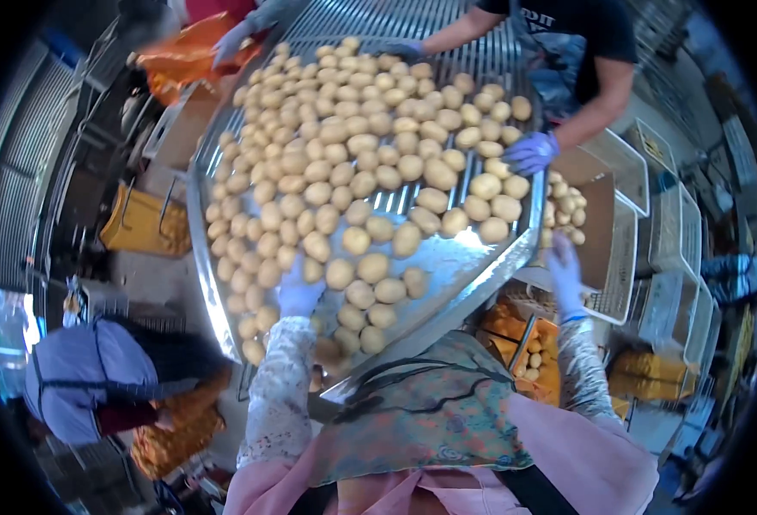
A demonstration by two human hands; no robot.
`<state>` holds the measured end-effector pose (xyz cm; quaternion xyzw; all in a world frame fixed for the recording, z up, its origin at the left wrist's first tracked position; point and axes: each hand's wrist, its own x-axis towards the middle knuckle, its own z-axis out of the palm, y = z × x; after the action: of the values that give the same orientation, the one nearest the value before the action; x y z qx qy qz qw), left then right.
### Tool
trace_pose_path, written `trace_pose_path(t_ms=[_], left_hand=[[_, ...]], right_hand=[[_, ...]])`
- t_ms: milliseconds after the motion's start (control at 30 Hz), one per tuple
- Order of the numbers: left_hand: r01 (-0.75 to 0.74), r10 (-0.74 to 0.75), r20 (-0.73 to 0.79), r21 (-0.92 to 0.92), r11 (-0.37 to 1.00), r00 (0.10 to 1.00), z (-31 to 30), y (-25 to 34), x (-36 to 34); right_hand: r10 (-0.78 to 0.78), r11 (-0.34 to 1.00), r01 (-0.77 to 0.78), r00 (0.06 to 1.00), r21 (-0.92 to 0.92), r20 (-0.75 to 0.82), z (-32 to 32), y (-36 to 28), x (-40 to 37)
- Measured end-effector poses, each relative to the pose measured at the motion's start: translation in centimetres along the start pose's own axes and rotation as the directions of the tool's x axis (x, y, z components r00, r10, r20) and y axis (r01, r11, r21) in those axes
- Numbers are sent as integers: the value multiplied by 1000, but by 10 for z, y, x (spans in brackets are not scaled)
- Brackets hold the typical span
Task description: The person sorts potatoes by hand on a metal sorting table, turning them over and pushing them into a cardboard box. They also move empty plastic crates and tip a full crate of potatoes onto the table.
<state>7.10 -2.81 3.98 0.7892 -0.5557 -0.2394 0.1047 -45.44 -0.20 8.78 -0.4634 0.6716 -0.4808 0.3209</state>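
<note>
Many round, pale brown potatoes (335, 163) lie spread over a shiny metal sorting table (456, 275). My left hand (299, 292), in a pale lilac glove, rests among the potatoes at the near left, touching some of them. Its fingers look apart, with no potato gripped in them. Past the table's right edge is my right hand (565, 273), gloved too, its fingers stretched out beside a cardboard-lined crate (597, 232). A heap of potatoes (565, 206) fills the part of that crate nearest the table.
Opposite me, a co-worker's purple-gloved hand (531, 153) touches potatoes at the right rim. Another person's gloved hand (229, 43) is near an orange mesh bag (181, 60). White plastic crates (674, 223) stand at right. A person (95, 369) bends over at lower left.
</note>
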Motion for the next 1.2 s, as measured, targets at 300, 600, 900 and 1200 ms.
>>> trace_pose_path(t_ms=[300,600,900,1200], left_hand=[[-635,664,144,-201,746,734,41,167,-115],[-696,692,116,237,678,713,-19,-69,-132],[-332,410,-237,307,892,881,46,18,-95],[-432,464,-70,261,863,883,16,-88,-121]], right_hand=[[185,529,-616,755,584,629,118,-25,-94],[424,735,-199,881,-648,210,-153,103,-93],[-317,565,626,766,-538,559,48,-42,42],[-330,424,587,809,-690,486,173,-18,74]])
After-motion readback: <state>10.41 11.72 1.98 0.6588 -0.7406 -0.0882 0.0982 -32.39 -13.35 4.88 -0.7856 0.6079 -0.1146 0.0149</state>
